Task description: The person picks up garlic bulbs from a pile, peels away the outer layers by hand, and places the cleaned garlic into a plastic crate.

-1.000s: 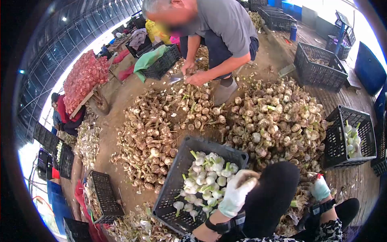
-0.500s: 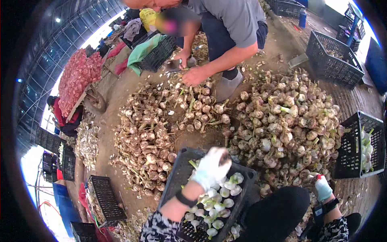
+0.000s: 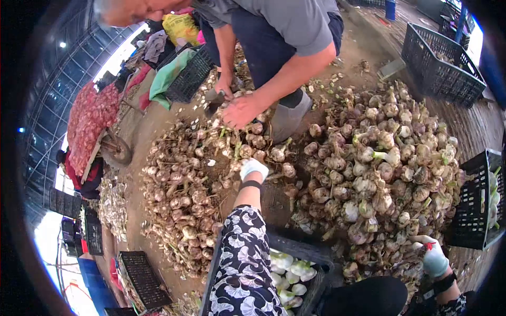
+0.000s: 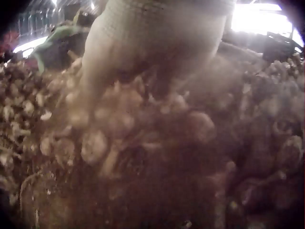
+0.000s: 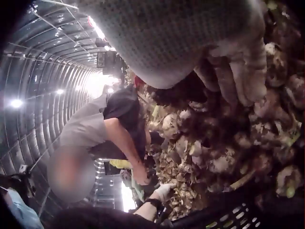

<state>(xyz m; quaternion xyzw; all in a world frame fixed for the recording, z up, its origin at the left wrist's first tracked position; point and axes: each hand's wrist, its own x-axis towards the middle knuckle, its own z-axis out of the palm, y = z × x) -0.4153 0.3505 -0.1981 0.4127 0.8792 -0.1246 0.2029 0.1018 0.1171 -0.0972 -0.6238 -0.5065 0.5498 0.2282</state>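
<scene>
In a white glove, my left hand (image 3: 253, 169) reaches down to unpeeled garlic bulbs (image 3: 245, 151) at the front of the middle heap. The left wrist view shows the glove (image 4: 157, 43) over blurred bulbs; its fingertips and anything in them are hidden. At the lower right, my right hand (image 3: 435, 261) stays low beside the large garlic heap (image 3: 379, 163), fingers curled in the right wrist view (image 5: 233, 71). A small red object (image 3: 429, 246) shows at that glove. Pale trimmed bulbs (image 3: 292, 276) lie in the black crate (image 3: 298, 247), partly under my left sleeve.
Opposite crouches a person in grey (image 3: 284, 26), hands over the garlic with a metal blade. Another heap (image 3: 182, 195) lies at the left. Black crates stand at the right (image 3: 443, 66), right edge (image 3: 472, 205) and lower left (image 3: 142, 279). Red net sacks (image 3: 89, 124) sit on a cart.
My left hand has moved from over the crate forward to the middle heap, and the bulky item at its fingers is out of sight. The head view has shifted; my right hand stays low at the right.
</scene>
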